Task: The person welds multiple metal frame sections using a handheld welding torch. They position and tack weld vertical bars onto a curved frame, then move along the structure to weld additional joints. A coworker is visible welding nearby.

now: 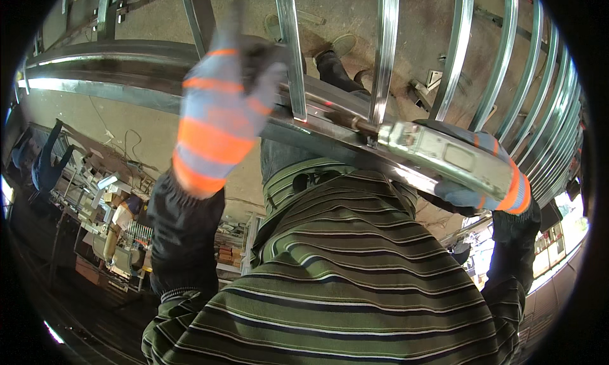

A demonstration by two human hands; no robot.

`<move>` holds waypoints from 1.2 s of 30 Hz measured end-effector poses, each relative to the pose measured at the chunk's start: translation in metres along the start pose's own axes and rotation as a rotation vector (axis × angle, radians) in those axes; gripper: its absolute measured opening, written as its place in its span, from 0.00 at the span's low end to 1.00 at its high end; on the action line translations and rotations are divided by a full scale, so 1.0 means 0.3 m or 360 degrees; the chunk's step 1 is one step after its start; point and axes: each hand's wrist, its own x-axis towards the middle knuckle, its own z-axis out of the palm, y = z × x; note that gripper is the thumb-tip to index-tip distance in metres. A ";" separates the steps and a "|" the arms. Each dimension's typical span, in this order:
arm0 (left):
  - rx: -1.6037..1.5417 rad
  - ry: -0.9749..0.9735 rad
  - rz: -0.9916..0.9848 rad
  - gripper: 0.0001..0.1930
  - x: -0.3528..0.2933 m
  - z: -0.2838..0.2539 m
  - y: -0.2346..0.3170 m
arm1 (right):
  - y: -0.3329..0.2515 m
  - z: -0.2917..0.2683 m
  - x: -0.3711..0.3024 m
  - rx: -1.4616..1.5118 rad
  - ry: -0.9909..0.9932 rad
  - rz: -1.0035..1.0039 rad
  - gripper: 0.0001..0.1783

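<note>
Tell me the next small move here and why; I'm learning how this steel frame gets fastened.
Probably squeeze the trigger and drive the fastener. The right hand holds the silver power tool, with its tip against the rail at the foot of an upright bar. The left hand rests on the rail by the neighbouring bar, seemingly steadying it. Whether a screw is on the bit cannot be seen.

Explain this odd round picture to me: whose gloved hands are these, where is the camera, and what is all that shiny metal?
The camera sits on a person's head and looks down, so you see their green striped shirt and both forearms. Its wide lens bends straight edges. The left hand, in a grey and orange work glove, rests against a long shiny steel rail with thin upright metal bars. The right hand, gloved alike, holds a silver power tool pointed at that rail. Below lies a bare concrete floor.
</note>
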 end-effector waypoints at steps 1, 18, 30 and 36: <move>-0.0158 0.0159 0.0030 0.30 -0.020 -0.041 -0.023 | -0.009 -0.003 -0.017 -0.0041 0.0064 0.0064 0.43; 0.0182 0.1138 0.0254 0.21 0.140 -0.165 -0.490 | -0.012 0.032 -0.051 -0.0725 0.0373 0.0090 0.39; 0.0710 0.1005 0.0075 0.23 0.135 -0.155 -0.493 | 0.080 0.437 -0.091 -0.0194 0.1262 -0.0702 0.25; 0.0628 0.0813 0.0003 0.25 0.155 -0.133 -0.506 | 0.224 0.666 -0.011 -0.0123 0.1742 -0.0990 0.18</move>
